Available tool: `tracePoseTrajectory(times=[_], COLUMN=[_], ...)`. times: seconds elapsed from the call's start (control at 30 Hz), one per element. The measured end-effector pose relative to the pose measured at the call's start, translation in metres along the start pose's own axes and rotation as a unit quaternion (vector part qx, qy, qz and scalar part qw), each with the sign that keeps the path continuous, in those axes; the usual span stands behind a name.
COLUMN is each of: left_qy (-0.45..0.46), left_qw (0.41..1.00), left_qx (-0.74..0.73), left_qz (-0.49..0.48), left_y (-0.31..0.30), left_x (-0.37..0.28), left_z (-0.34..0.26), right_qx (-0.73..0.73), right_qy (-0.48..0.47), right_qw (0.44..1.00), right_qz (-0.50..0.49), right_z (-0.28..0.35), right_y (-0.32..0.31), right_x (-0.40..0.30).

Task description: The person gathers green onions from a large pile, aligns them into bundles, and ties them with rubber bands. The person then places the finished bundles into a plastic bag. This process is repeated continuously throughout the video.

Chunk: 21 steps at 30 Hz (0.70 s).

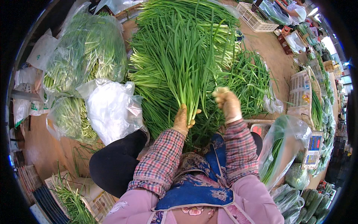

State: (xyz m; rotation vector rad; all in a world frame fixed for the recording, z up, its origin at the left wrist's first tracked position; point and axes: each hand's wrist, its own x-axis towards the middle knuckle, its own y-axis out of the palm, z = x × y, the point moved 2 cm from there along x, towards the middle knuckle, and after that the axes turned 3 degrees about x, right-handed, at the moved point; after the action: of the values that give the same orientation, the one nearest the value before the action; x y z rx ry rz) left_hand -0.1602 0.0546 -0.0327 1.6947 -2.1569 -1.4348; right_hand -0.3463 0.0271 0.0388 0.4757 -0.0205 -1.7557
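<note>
My left hand (183,120), in a tan glove, grips a bunch of garlic chives (186,81) by its pale stem ends, leaves fanned away from me. My right hand (226,102), also gloved and slightly blurred, is to the right of the bunch with its fingers curled; whether anything is between them is unclear. Beneath and beyond the bunch lies a large pile of garlic chives (151,30). Looser green leaves (246,81) are heaped beyond my right hand.
Plastic-bagged greens (103,44) and a white plastic bag (109,109) lie at left. At right are a bag of chives (275,154), a scale display (312,149) and a plastic crate (299,95). Another person (297,12) is at the far right. A crate with greens (95,204) stands lower left.
</note>
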Motion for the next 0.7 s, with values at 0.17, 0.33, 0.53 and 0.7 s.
tracePoseTrajectory(times=[0.17, 0.33, 0.53, 0.7], left_qy=[-0.017, -0.036, -0.01, -0.007], left_qw=[0.998, 0.993, 0.983, 0.985], left_qx=[0.029, 0.0, 0.042, -0.027], left_qz=[-0.045, -0.109, -0.181, -0.169], left_y=[0.004, 0.002, 0.001, -0.011], left_x=[-0.005, -0.008, -0.01, -0.006], left_z=[0.003, 0.003, -0.002, 0.001], right_qx=[-0.204, -0.473, -0.447, -0.122], right_qy=[0.158, 0.163, 0.124, 0.083], right_qw=[0.966, 0.865, 0.883, 0.989], right_qz=[-0.022, 0.03, 0.066, -0.025], right_z=[-0.026, -0.026, -0.038, -0.045], right_y=[0.06, 0.075, 0.065, 0.049], right_x=[0.002, 0.022, 0.025, 0.001])
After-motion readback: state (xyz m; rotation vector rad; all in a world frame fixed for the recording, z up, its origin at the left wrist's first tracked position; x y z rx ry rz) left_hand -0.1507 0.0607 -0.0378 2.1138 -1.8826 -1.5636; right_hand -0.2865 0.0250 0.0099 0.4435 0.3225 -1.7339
